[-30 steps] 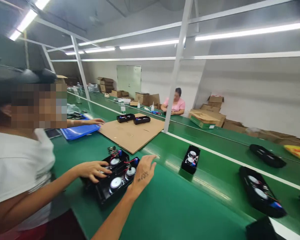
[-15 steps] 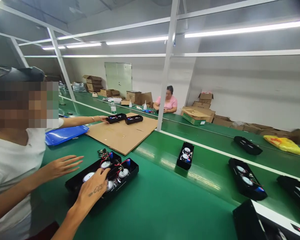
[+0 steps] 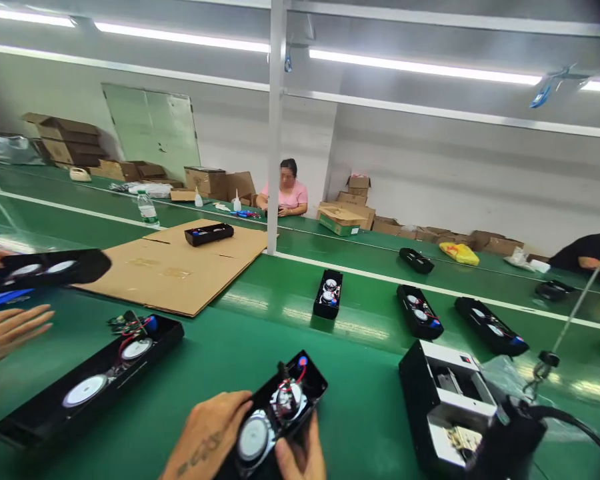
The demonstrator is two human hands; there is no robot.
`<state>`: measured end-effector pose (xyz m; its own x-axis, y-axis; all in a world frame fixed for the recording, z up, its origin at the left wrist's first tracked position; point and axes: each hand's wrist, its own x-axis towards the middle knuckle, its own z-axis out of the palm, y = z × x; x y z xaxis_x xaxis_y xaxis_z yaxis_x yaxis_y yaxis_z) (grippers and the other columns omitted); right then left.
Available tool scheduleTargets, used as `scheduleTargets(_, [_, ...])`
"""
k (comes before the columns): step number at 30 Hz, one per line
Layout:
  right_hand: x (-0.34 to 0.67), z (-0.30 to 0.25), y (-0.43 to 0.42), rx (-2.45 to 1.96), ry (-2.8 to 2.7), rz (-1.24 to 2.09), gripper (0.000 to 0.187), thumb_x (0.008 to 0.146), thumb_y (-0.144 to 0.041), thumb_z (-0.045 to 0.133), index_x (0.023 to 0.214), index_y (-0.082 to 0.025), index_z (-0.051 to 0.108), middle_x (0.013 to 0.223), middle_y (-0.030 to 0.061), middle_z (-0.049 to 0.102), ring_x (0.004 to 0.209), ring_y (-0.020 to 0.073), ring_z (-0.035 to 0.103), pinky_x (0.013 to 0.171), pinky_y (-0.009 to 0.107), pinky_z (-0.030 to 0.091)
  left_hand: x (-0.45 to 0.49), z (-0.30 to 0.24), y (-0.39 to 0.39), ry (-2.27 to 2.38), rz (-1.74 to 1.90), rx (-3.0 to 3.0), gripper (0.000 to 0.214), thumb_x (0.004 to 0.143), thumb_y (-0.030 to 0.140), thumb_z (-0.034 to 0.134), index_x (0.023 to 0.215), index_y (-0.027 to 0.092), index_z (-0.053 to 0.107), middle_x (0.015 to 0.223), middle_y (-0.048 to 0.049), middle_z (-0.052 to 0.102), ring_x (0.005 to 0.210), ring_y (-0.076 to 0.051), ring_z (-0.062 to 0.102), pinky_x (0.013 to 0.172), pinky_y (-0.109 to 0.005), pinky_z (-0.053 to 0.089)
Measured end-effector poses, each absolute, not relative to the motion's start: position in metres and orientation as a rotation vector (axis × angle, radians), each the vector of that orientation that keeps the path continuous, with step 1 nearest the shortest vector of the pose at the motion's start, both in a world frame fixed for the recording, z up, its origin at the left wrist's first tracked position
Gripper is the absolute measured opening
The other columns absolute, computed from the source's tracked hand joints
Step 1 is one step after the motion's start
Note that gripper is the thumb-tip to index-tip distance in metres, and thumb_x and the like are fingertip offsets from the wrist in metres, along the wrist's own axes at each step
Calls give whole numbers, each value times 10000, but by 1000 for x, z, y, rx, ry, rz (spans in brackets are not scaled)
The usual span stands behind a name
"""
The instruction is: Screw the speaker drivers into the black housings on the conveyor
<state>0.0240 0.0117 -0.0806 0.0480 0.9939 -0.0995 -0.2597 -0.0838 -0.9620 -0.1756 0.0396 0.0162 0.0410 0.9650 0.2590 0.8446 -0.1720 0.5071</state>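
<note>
My left hand (image 3: 205,440), tattooed on its back, and my right hand (image 3: 300,457) are at the bottom edge. Both grip a black speaker housing (image 3: 277,413) with two round silver drivers and red wires, tilted up off the green belt (image 3: 260,340). Only the fingers of my right hand show, curled around its near end. A second, longer black housing (image 3: 90,387) lies on the belt to the left. A co-worker's open hand (image 3: 10,330) hovers beside it.
The co-worker's other hand holds another housing (image 3: 45,267) at the left edge. A cardboard sheet (image 3: 175,267) carries one housing (image 3: 209,233). Several housings (image 3: 327,293) ride the belt. A black-and-white device (image 3: 445,400) stands right. A white post (image 3: 275,133) rises mid-belt; a person in pink (image 3: 285,193) sits behind.
The view swung right. I took one housing from the pair and pulled it toward me, now with both hands. The co-worker's hand drew back left, and one housing left the cardboard.
</note>
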Motion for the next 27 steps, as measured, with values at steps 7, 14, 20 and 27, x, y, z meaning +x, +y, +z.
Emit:
scheduleTargets(7, [162, 10, 41, -1408, -1517, 1157, 659, 843, -266, 553, 1493, -228, 659, 1528, 62, 669, 1464, 296, 580, 1270, 470, 399, -102, 46, 20, 1494, 777, 2140, 361, 1045, 537, 586, 914, 263, 780, 781, -7, 788, 720, -194, 761, 707, -261, 585])
scheduleTargets(14, [179, 70, 94, -1184, -2451, 1425, 612, 821, -120, 581, 1361, -347, 756, 1223, -35, 833, 1085, 204, 772, 988, 291, 529, -104, 34, 32, 997, 737, 2333, 990, 577, 797, 922, 1383, 297, 637, 1656, -182, 477, 1583, -483, 372, 1208, -699, 451])
scheduleTargets(20, [189, 68, 74, -1377, -2211, 1186, 375, 915, -265, 655, 1263, -276, 795, 1332, 39, 792, 1268, 269, 698, 1143, 388, 473, -85, 17, 22, 994, 514, 2117, 545, 797, 681, 860, 1119, 257, 740, 1660, -139, 485, 1626, -449, 298, 1260, -659, 414])
scheduleTargets(27, [187, 46, -20, -1529, -2051, 701, 448, 717, -164, 862, 1131, -255, 717, 1200, 52, 765, 1089, 266, 722, 981, 377, 589, -69, 13, 15, 1064, 704, 2006, 376, 1109, 456, 515, 965, 287, 818, 1508, -49, 638, 1598, -336, 360, 1308, -614, 367])
